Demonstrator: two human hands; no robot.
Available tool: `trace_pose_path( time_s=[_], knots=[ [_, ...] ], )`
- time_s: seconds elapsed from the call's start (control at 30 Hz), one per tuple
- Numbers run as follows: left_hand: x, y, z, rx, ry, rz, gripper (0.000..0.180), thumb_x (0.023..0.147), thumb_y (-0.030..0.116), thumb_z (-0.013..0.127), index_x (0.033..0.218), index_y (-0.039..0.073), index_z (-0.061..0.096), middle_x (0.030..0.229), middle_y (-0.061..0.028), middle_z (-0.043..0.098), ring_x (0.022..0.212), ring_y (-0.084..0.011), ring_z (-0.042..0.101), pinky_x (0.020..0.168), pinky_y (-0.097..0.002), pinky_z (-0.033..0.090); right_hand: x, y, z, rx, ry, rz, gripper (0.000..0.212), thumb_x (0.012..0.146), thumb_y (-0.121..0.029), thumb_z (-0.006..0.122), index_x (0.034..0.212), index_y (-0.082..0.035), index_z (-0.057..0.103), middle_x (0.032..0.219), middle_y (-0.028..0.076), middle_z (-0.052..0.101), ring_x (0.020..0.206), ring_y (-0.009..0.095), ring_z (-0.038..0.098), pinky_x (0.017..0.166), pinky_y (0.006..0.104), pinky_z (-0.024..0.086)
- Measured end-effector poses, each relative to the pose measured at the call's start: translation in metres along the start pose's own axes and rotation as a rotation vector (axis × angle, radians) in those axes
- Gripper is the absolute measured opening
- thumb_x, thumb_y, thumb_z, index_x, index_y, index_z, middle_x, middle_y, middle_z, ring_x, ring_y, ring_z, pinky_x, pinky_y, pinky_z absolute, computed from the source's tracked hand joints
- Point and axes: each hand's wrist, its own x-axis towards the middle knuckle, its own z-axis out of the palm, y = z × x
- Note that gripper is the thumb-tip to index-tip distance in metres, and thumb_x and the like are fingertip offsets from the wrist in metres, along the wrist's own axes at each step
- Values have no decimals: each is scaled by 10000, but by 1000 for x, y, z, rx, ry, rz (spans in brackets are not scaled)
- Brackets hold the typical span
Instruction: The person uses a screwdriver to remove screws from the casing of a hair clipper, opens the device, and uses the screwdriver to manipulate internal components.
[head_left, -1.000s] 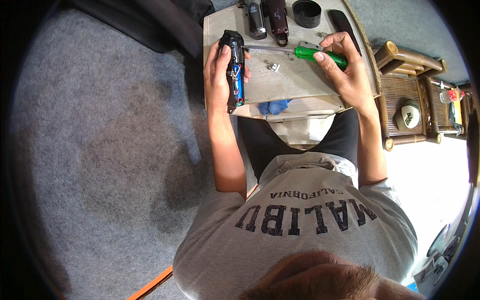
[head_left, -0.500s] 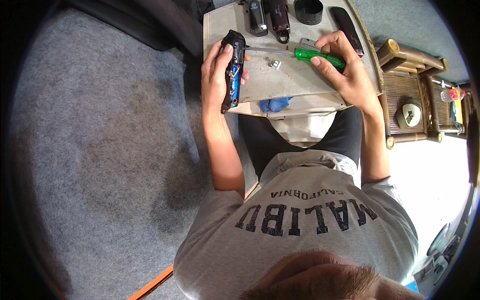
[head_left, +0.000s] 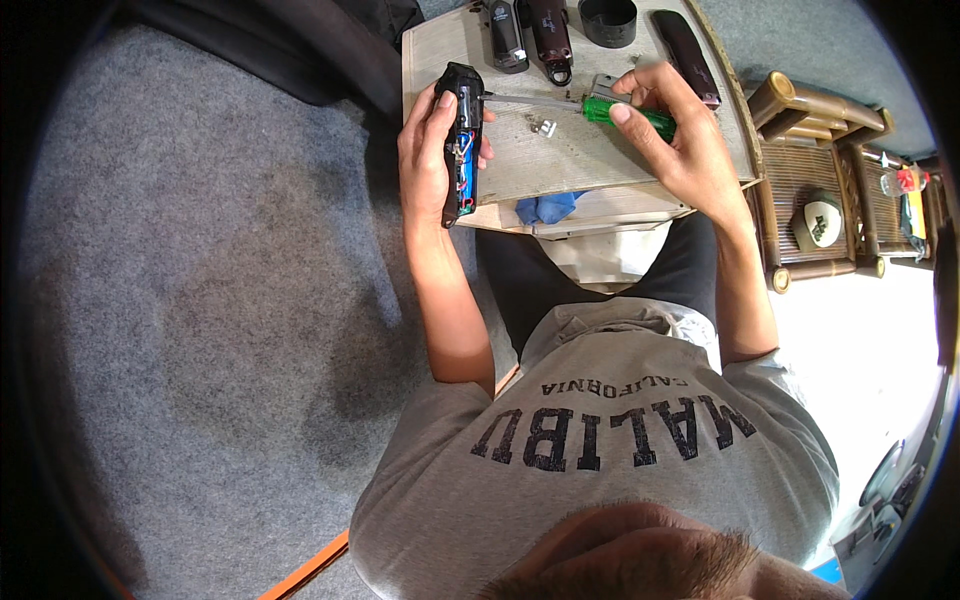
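Note:
My left hand (head_left: 428,165) is wrapped round a black hair clipper (head_left: 463,110), held upright at the table's left side. The clipper's housing is opened, baring a blue battery (head_left: 466,165) and thin wires. In my right hand (head_left: 690,140) is a screwdriver (head_left: 602,107) with a green handle, gripped by the fingers and thumb. Its shaft points left, and the tip meets the clipper's side near the top. A small white part (head_left: 544,128) lies on the table below the shaft. Beside my right fingers a metal clipper blade (head_left: 606,88) is partly hidden.
At the table's (head_left: 590,165) back lie a dark clipper (head_left: 507,40), a maroon clipper (head_left: 550,40), a black round container (head_left: 608,22) and a long maroon casing (head_left: 688,58). Blue cloth (head_left: 547,208) sits in the open drawer. A bamboo chair (head_left: 805,190) bearing a cap (head_left: 818,222) stands right.
The screwdriver handle and my right hand have shifted slightly left and turned a little. The clipper in my left hand has moved slightly left; both grips are kept.

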Motion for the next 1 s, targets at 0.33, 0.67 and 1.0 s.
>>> trace_pose_path(
  time_s=[0.33,0.67,1.0],
  knots=[
    [0,0,0,-2,4,12,387,1104,359,575,1282,26,655,943,-124,753,635,-126,698,542,-248,541,-1,1,1,-35,100,-189,400,925,-157,841,1291,-101,691,1072,38,573,962,170,573,860,336,527],
    [-1,1,2,-1,-38,6,393,1105,351,571,1299,19,650,948,-140,757,633,-138,700,537,-252,541,1,0,4,264,139,68,339,1031,-249,752,1299,-51,690,921,23,616,798,116,614,715,292,516],
    [0,-1,-2,-17,-7,18,398,1107,360,568,1298,18,639,951,-139,755,634,-131,699,539,-247,548,-1,-2,4,110,85,96,357,1051,-229,725,1342,-60,607,773,55,664,747,95,651,693,289,507]
  ],
)
